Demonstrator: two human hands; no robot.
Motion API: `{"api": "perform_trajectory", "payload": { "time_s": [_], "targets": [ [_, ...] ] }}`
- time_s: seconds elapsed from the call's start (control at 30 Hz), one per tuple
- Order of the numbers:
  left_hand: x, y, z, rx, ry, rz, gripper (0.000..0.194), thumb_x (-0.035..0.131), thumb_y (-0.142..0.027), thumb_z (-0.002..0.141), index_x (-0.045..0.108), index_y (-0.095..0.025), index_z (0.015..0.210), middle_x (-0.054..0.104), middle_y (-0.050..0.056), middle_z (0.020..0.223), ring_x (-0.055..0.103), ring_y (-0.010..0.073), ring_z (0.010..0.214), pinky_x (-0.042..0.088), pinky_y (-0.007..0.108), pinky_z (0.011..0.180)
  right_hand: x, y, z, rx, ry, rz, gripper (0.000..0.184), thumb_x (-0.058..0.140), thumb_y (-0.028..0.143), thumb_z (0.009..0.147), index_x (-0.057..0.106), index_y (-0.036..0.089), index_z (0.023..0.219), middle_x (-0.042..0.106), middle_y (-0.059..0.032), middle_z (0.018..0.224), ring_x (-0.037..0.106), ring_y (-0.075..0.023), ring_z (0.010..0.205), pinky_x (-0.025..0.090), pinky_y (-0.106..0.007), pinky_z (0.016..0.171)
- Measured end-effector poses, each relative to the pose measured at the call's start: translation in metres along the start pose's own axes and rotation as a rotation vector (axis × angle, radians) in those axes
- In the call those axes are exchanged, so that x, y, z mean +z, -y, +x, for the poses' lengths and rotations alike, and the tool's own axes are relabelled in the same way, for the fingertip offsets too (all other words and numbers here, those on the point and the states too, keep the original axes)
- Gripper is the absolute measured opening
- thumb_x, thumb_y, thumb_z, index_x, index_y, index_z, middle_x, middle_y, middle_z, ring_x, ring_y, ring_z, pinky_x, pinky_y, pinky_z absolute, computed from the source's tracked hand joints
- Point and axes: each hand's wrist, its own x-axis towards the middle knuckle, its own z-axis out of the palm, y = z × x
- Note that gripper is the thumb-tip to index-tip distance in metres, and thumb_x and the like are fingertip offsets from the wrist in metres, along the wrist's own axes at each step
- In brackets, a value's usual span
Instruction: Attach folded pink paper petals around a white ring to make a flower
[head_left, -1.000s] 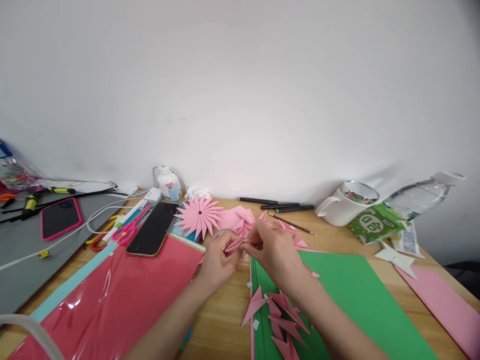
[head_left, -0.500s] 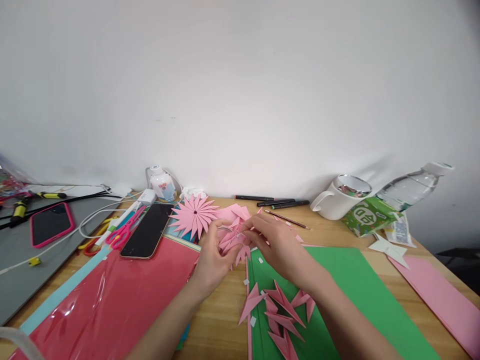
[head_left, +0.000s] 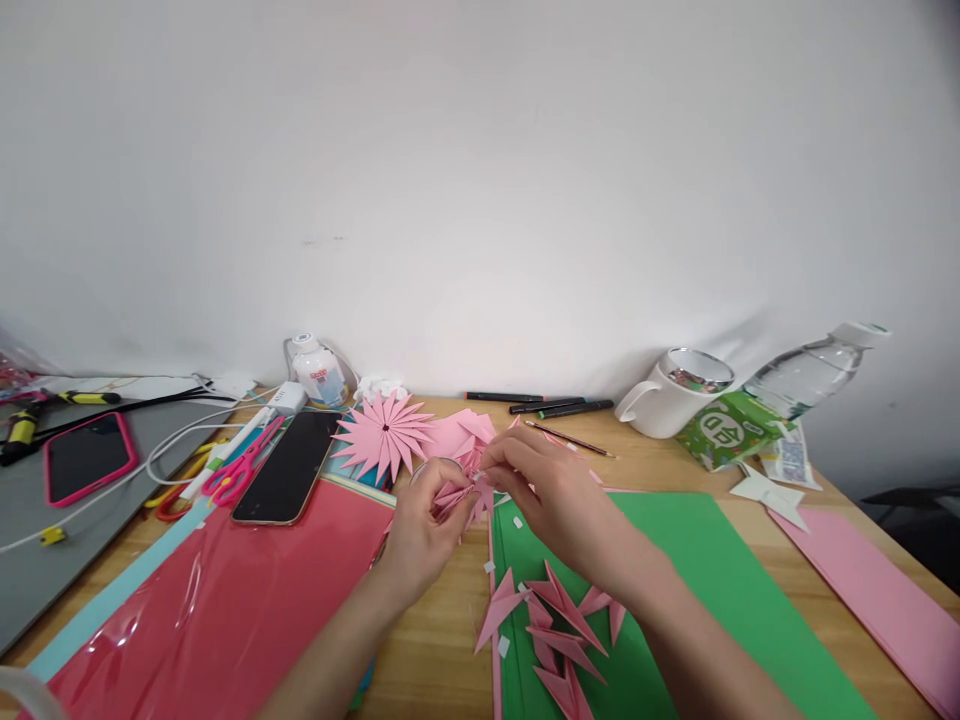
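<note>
Between thumb and fingers, my left hand (head_left: 421,520) pinches a bundle of folded pink paper pieces (head_left: 448,496). My right hand (head_left: 544,490) is closed, its fingertips meeting at the right end of that bundle; whatever they grip is hidden. Just behind lies a finished-looking pink paper pinwheel (head_left: 385,428) with many points. Loose folded pink pieces (head_left: 561,640) lie in front of my right hand on a green paper sheet (head_left: 720,590). Small white tabs (head_left: 503,646) are scattered along the sheet's left edge.
At left are red paper in a clear sleeve (head_left: 247,600), a black phone (head_left: 289,465), pink scissors (head_left: 241,465) and a pink-cased phone (head_left: 90,458). Markers (head_left: 574,408) and a pencil (head_left: 570,438) lie behind. A white mug (head_left: 664,405) and a bottle (head_left: 806,378) stand right.
My left hand has tilted and its fingers have closed lower around the folded pieces. My right fingertips stay beside them. The view has shifted slightly.
</note>
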Motion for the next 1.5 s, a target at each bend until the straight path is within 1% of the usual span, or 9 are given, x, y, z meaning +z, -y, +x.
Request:
{"api": "perform_trajectory", "payload": {
  "time_s": [0.13, 0.4, 0.57, 0.8, 1.07, 1.23, 1.33, 1.4, 1.5],
  "targets": [
    [-0.001, 0.002, -0.001, 0.061, 0.038, 0.031, 0.01, 0.058, -0.021, 0.082, 0.051, -0.021, 0.075, 0.058, -0.002, 0.069, 0.057, 0.013, 0.067, 0.043, 0.024, 0.063, 0.001, 0.002, -0.004, -0.071, 0.007, -0.084, 0.019, 0.041, 0.006, 0.091, 0.056, 0.016, 0.085, 0.057, -0.0059, 0.089, 0.056, -0.0152, 0.078, 0.043, -0.028, 0.069],
    [-0.003, 0.01, -0.006, 0.176, 0.1, 0.247, 0.007, 0.052, -0.018, 0.084, 0.053, -0.022, 0.079, 0.06, -0.003, 0.067, 0.057, 0.0132, 0.061, 0.042, 0.025, 0.06, 0.006, 0.004, -0.007, -0.114, 0.045, -0.237, 0.023, 0.042, -0.002, 0.085, 0.058, 0.015, 0.086, 0.055, -0.008, 0.089, 0.056, -0.015, 0.072, 0.042, -0.025, 0.06],
    [-0.004, 0.012, -0.006, 0.249, 0.12, 0.271, 0.009, 0.051, -0.013, 0.085, 0.05, -0.022, 0.082, 0.057, -0.004, 0.066, 0.054, 0.0114, 0.057, 0.039, 0.022, 0.054, 0.007, 0.006, -0.005, -0.098, 0.03, -0.269, 0.021, 0.044, -0.002, 0.086, 0.059, 0.012, 0.082, 0.056, -0.0081, 0.083, 0.057, -0.0173, 0.074, 0.043, -0.029, 0.064],
    [-0.005, 0.011, -0.006, 0.272, 0.091, 0.274, 0.01, 0.05, -0.011, 0.083, 0.05, -0.021, 0.081, 0.058, -0.003, 0.068, 0.055, 0.0125, 0.06, 0.04, 0.022, 0.056, 0.009, 0.01, -0.003, -0.164, -0.036, -0.217, 0.016, 0.049, 0.001, 0.086, 0.058, 0.013, 0.078, 0.058, -0.0064, 0.078, 0.058, -0.0175, 0.073, 0.045, -0.029, 0.064],
    [-0.006, 0.005, -0.006, 0.227, 0.06, 0.322, 0.009, 0.05, -0.013, 0.083, 0.051, -0.023, 0.082, 0.06, -0.003, 0.07, 0.056, 0.0135, 0.061, 0.041, 0.025, 0.061, 0.011, 0.006, -0.004, -0.12, -0.099, -0.101, 0.016, 0.045, 0.005, 0.087, 0.054, 0.015, 0.079, 0.056, -0.0059, 0.081, 0.056, -0.0147, 0.07, 0.046, -0.026, 0.062],
    [-0.006, 0.008, -0.007, 0.195, 0.077, 0.306, 0.008, 0.049, -0.016, 0.085, 0.05, -0.023, 0.081, 0.058, -0.003, 0.067, 0.055, 0.0136, 0.059, 0.042, 0.026, 0.062, 0.01, 0.006, -0.003, -0.112, -0.038, -0.103, 0.016, 0.049, 0.004, 0.086, 0.056, 0.015, 0.077, 0.054, -0.0057, 0.082, 0.056, -0.0142, 0.07, 0.046, -0.026, 0.062],
    [-0.004, 0.01, -0.007, 0.123, 0.067, 0.273, 0.005, 0.051, -0.019, 0.085, 0.051, -0.023, 0.088, 0.061, -0.001, 0.074, 0.058, 0.015, 0.065, 0.043, 0.026, 0.063, 0.011, 0.006, -0.003, -0.143, -0.025, -0.145, 0.018, 0.048, 0.001, 0.085, 0.059, 0.014, 0.08, 0.055, -0.0067, 0.083, 0.057, -0.016, 0.074, 0.047, -0.028, 0.065],
    [-0.003, 0.011, -0.008, 0.076, 0.047, 0.243, 0.012, 0.053, -0.019, 0.083, 0.051, -0.023, 0.094, 0.062, 0.001, 0.079, 0.061, 0.0163, 0.07, 0.044, 0.027, 0.063, 0.012, 0.006, -0.003, -0.145, -0.022, -0.178, 0.019, 0.048, 0.0, 0.084, 0.06, 0.014, 0.082, 0.055, -0.0079, 0.085, 0.057, -0.0171, 0.076, 0.047, -0.029, 0.065],
    [-0.001, 0.015, -0.009, 0.05, 0.043, 0.2, 0.021, 0.056, -0.018, 0.08, 0.05, -0.023, 0.099, 0.063, 0.003, 0.086, 0.064, 0.0184, 0.076, 0.046, 0.029, 0.066, 0.013, 0.004, -0.005, -0.117, 0.009, -0.208, 0.021, 0.046, -0.003, 0.083, 0.061, 0.013, 0.084, 0.055, -0.0087, 0.087, 0.057, -0.0154, 0.071, 0.046, -0.028, 0.061]
  ]
}}
